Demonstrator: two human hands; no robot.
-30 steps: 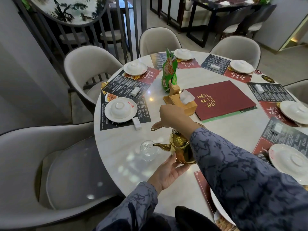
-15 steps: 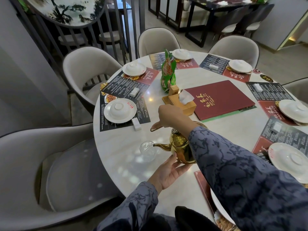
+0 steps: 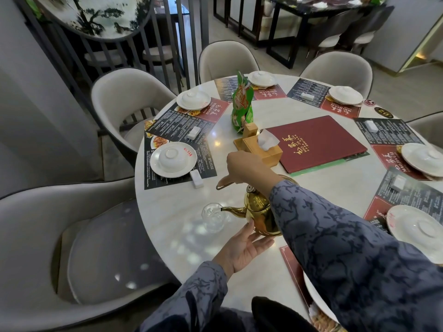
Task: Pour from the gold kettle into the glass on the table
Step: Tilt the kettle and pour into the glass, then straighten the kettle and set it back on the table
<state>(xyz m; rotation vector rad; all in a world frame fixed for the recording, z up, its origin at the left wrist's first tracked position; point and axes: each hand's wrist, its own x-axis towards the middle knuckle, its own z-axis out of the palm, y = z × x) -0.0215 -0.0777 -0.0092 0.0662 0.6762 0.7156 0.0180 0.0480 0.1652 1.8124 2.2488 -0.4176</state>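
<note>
Right hand (image 3: 249, 168) was closed round the top handle of the polished gold metal kettle (image 3: 260, 213), carrying it above the round white marble desk (image 3: 311, 188). Left hand (image 3: 242, 250) was open, palm up, fingers touching the kettle's underside at about 7 o'clock of the body; supporting, not gripping. Kettle was tilted toward 9 o'clock, spout tip at the rim of the small clear cut-glass tumbler (image 3: 213, 216). Tumbler stood on the desk, near the edge closest to the person. Couldn't tell whether liquid was flowing or how full the glass was.

Judgement: metal kettle looks rigid, smooth and slippery, probably heavy if full, possibly hot, so carry by the handle and only steady the base. Tumbler looks light and fragile; a spout knock could tip it.
</note>
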